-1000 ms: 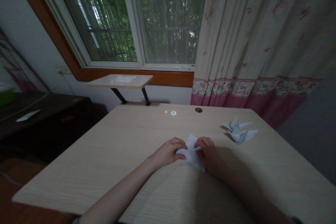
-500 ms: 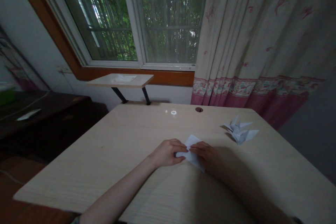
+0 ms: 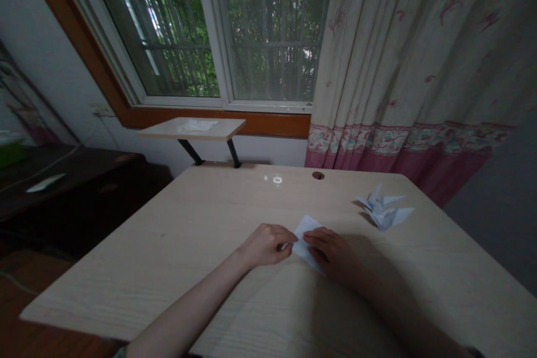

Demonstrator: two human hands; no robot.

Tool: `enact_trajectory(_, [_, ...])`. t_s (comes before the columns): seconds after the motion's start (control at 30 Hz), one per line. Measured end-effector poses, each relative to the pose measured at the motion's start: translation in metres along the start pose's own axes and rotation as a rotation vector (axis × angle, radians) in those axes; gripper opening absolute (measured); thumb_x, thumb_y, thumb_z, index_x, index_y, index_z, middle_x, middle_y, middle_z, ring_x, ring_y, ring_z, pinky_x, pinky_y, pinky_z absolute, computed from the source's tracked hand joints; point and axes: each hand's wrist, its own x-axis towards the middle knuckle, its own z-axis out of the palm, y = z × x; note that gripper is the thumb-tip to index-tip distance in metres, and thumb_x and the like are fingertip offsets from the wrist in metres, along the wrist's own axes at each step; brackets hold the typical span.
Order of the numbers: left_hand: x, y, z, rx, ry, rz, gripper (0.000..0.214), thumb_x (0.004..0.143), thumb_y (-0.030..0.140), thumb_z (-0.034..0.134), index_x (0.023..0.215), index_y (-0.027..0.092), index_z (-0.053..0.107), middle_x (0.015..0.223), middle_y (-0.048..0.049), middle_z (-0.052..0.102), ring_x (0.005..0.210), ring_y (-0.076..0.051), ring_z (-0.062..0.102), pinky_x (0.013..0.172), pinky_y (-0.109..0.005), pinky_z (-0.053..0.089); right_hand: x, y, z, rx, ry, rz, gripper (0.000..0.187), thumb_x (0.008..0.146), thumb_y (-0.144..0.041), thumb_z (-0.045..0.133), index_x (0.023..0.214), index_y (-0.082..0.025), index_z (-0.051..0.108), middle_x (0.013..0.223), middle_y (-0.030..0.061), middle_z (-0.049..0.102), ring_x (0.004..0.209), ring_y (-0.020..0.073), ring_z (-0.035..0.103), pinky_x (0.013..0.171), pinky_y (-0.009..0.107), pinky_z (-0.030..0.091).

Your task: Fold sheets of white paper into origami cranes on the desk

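A folded piece of white paper (image 3: 305, 230) lies on the light wooden table (image 3: 201, 235) in front of me. My left hand (image 3: 266, 244) rests at its left edge, fingers curled and pinching the paper. My right hand (image 3: 329, 250) presses down on the paper's right and lower part, fingers together and covering much of it. Only the far corner of the sheet shows between the two hands.
Folded white paper cranes (image 3: 384, 208) sit on the table to the right, near its far edge. A cable hole (image 3: 318, 175) is at the table's back. A small raised shelf (image 3: 195, 128) stands under the window. A dark cabinet (image 3: 62, 179) is at the left, curtains at the right.
My right hand has slid left and down over the paper, covering more of it. My left hand has closed tighter on the left edge. The cranes have not moved.
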Motion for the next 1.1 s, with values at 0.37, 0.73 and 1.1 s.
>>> enact_trajectory(0.37, [0.005, 0.009, -0.009, -0.001, -0.041, 0.019, 0.04, 0.078, 0.02, 0.062, 0.118, 0.019, 0.059, 0.115, -0.0059, 0.068, 0.106, -0.021, 0.064, 0.097, -0.033, 0.049, 0.009, -0.002, -0.008, 0.13, 0.004, 0.076, 0.028, 0.091, -0.009, 0.047, 0.103, -0.022, 0.069, 0.1, 0.0069, 0.073, 0.093, 0.0215, 0.068, 0.087, 0.037, 0.056])
enact_trajectory(0.73, [0.001, -0.001, 0.001, 0.104, 0.081, 0.12, 0.022, 0.089, 0.012, 0.05, 0.105, 0.019, 0.064, 0.107, -0.0045, 0.072, 0.097, -0.017, 0.068, 0.089, -0.028, 0.053, 0.006, 0.0, -0.006, 0.155, -0.004, 0.067, 0.024, 0.094, -0.017, 0.049, 0.108, -0.022, 0.067, 0.103, 0.007, 0.072, 0.097, 0.0211, 0.066, 0.09, 0.04, 0.054])
enact_trajectory(1.1, [0.001, -0.001, 0.0, 0.064, 0.098, 0.053, 0.023, 0.098, 0.018, 0.046, 0.112, 0.019, 0.065, 0.109, -0.0067, 0.073, 0.1, -0.018, 0.067, 0.092, -0.032, 0.052, 0.007, -0.002, -0.016, 0.115, 0.178, 0.035, 0.029, 0.1, -0.02, 0.036, 0.116, -0.025, 0.06, 0.108, 0.0059, 0.07, 0.102, 0.0207, 0.064, 0.094, 0.039, 0.052])
